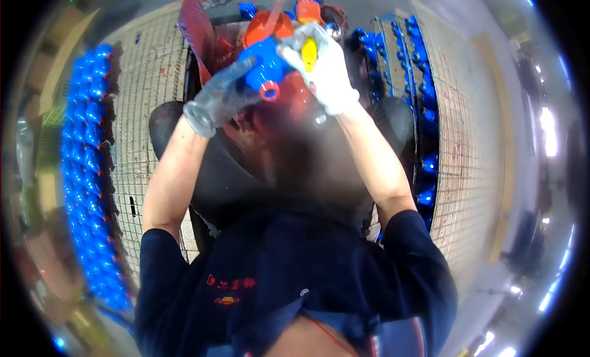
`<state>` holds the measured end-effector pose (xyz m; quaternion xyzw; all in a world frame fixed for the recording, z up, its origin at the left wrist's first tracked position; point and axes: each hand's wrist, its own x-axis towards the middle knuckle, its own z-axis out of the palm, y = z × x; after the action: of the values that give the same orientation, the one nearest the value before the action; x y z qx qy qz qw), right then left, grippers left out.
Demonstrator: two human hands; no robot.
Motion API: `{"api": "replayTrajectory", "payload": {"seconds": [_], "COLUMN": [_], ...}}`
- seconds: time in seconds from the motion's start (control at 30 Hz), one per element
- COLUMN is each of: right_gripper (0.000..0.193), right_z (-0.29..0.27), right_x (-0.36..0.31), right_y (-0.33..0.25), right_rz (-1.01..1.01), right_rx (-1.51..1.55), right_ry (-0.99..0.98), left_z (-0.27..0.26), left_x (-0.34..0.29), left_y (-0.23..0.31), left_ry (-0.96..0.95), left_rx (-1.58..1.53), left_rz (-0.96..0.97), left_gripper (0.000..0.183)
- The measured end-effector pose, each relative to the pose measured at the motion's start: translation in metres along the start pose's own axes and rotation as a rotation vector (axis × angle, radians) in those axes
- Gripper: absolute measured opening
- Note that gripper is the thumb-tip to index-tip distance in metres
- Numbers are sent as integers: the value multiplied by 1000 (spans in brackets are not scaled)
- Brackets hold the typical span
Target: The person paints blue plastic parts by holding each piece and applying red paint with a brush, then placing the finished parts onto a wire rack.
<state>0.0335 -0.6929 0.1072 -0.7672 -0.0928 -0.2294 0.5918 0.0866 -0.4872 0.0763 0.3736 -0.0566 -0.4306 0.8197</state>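
In a grey glove, my left hand [224, 91] closes on the left side of a glossy blue metal fitting [264, 59], held up over my lap. The fitting has a round opening with a red rim [269, 91] facing me. My right hand [332, 71], in a white glove, is wrapped round a yellow-handled tool [309, 54]; the tool's working end cannot be made out. The right fingertips meet the fitting's upper right side. Just beyond the fitting is a red container [268, 25] with a pale stick [276, 12] leaning out of it.
Rows of blue fittings [86, 160] line a wire-mesh surface [144, 80] on my left. More blue fittings [428, 114] stand by another mesh surface [458, 111] on my right. A red-stained sheet [195, 28] rises beyond my left hand. An orange-red block [308, 11] lies ahead.
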Motion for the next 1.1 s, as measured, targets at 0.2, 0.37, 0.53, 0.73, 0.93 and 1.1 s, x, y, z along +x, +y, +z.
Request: {"api": "replayTrajectory", "payload": {"seconds": [0.2,0.37,0.53,0.73,0.93,1.1], "right_gripper": [22,19,32,22,23,24], "right_z": [1,-31,-45,-33,-16,-18], "right_x": [11,13,0,5,19,2], "right_y": [17,23,69,137,178,160], "right_rz": [-110,-35,216,-252,-219,-204], "right_rx": [-12,104,160,-784,-1099,-917], "right_ry": [-69,10,172,-168,-430,-280], "left_z": [-12,-40,-52,-61,-71,-57], "left_x": [15,22,15,16,24,25], "left_y": [0,-11,5,20,16,14], "left_ry": [3,79,178,197,373,418], "left_rx": [74,-93,-372,-608,-405,-120], "left_rz": [64,88,185,263,434,606], "left_gripper": [76,80,83,75,69,65]}}
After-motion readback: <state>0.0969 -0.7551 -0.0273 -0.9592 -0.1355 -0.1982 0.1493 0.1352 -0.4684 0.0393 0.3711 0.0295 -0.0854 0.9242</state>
